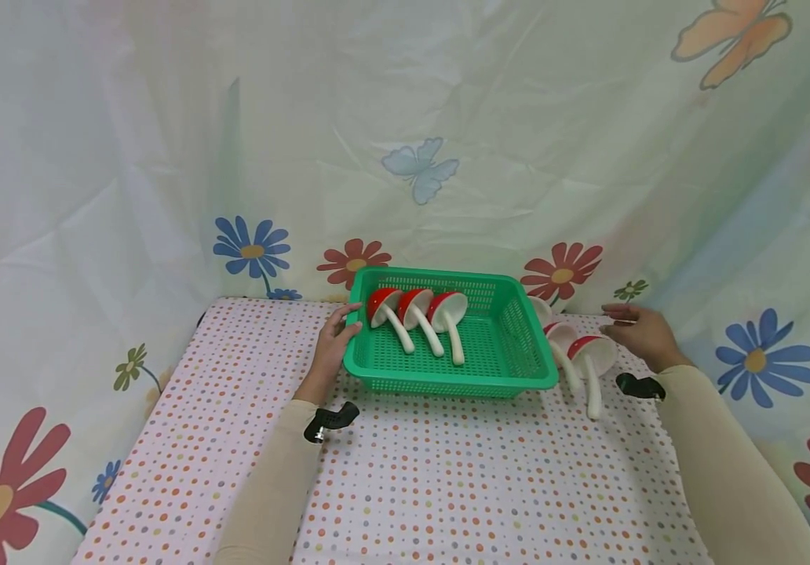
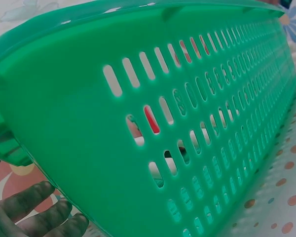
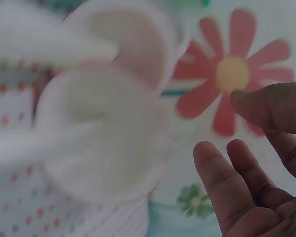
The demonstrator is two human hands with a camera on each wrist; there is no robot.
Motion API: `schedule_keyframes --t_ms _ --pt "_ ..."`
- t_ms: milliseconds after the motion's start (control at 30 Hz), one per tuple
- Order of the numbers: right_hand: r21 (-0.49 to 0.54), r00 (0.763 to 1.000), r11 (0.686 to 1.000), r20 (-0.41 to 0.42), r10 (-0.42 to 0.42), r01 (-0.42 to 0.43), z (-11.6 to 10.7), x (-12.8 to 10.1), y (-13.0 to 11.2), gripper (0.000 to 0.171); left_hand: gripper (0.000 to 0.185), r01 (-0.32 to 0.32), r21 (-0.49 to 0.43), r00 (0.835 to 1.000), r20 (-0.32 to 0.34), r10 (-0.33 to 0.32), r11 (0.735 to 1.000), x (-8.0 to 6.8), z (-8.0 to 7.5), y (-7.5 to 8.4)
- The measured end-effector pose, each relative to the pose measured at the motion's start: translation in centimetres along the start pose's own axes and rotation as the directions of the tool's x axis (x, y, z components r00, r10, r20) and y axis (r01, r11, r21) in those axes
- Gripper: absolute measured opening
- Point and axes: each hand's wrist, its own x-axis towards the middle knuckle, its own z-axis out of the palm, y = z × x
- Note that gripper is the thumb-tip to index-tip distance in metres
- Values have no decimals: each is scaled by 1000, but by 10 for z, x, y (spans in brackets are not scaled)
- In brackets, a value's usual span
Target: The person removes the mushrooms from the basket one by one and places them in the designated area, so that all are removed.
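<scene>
Right hand [image 1: 641, 333] relaxed beside ladles [image 1: 585, 357], handles toward viewer; left hand [image 1: 334, 345] touches basket [image 1: 447, 375].

Basket [image 1: 511, 345]: green, slotted. Spoons [image 1: 415, 314]: red outside, white inside and handles. Tablecloth [image 1: 405, 471]: white, multicoloured dots. Far backdrop [image 1: 405, 141]: pale, red and blue flowers, butterflies. Sleeves [image 1: 723, 471]: beige.

The green basket [image 1: 511, 345] sits at the far middle of the tabletop [image 1: 405, 486], close to the flowered curtain [image 1: 165, 196], so little room shows behind it. Its left wall is blocked by the left hand [image 1: 334, 345]; three spoons [image 1: 419, 318] fill its left half, while its right half lies bare. Just right of the basket, more spoons [image 1: 585, 357] stand between it and the right hand [image 1: 641, 333]. The near tabletop lies open between both sleeves.
</scene>
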Motion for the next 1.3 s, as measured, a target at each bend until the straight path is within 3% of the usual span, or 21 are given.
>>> schedule_keyframes --t_ms 267,467,733,1300 --pt "47 991 991 39 -129 127 0 4 -55 67 40 -10 15 1000 -6 10 1000 -1 1 0" --pt "100 976 974 53 -210 204 6 11 -87 65 39 16 27 1000 -28 -15 1000 -3 1 0" --pt "177 954 944 61 -293 279 18 17 -105 54 40 -3 18 1000 -15 3 1000 -2 2 1" --pt "235 950 936 107 -294 263 45 35 -131 49 40 6 35 1000 -6 -5 999 -1 0 -1"
